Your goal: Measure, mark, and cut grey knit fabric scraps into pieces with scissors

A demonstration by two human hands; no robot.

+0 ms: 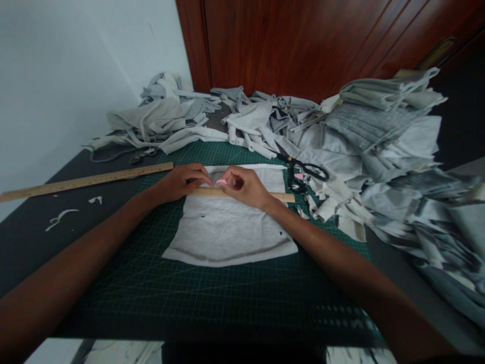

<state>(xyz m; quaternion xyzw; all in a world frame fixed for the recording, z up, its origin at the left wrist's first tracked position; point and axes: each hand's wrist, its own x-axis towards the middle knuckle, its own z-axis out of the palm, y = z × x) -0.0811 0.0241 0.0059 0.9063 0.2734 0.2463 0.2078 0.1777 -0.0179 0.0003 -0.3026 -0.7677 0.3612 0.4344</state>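
Note:
A piece of light grey-white fabric (231,230) lies on the green cutting mat, with small dark marks and a grey band along its near edge. Across its upper part runs a short wooden ruler (282,197). My left hand (184,181) rests over the ruler's left part, fingers stretched toward the right and holding nothing visible. My right hand (245,186) pinches a small pink piece of tailor's chalk (222,182) between thumb and fingers, just above the ruler's far edge. Both hands are close together over the fabric.
Black-handled scissors (303,169) lie right of the fabric, by a small pink piece (299,176). A long wooden ruler (87,180) lies at left. Fabric scraps (341,202) and heaped cloth (382,126) line the right and back. The cutting mat (227,298) extends toward me.

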